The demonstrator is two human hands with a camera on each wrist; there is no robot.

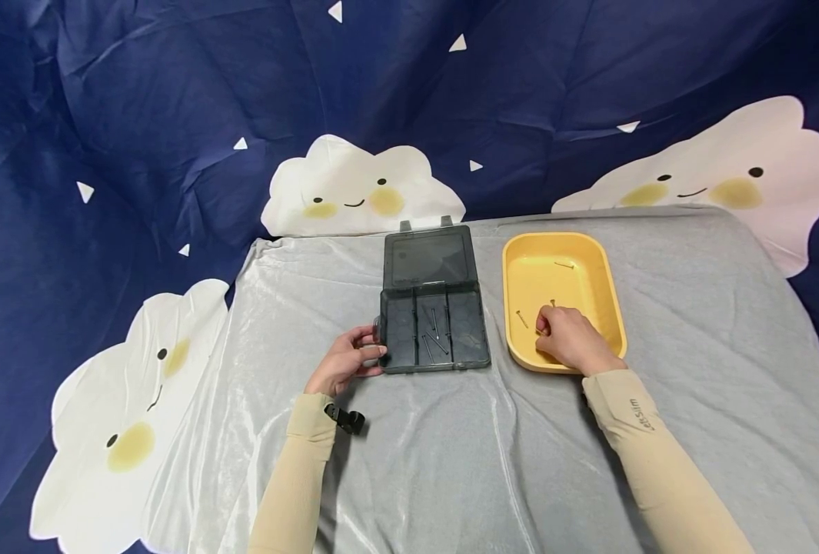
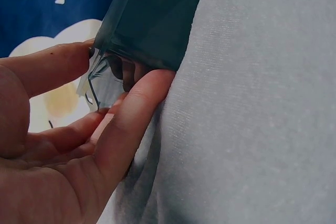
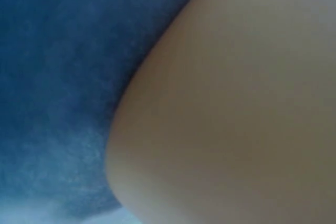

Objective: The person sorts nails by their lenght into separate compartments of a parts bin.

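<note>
Your left hand (image 1: 343, 362) grips the compartment box (image 1: 398, 327); your right hand (image 1: 574, 338), curled, hold unclear, seemingly picks screws (image 1: 522, 318): next, pinch one securely.

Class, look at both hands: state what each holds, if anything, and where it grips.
The left hand grips the dark box by its left side. The right hand is in the yellow tray; whether it holds anything cannot be told.

Right sleeve (image 1: 668, 465) | dark lettering (image 1: 641, 414) | seemingly "…slim" | start unclear
</note>
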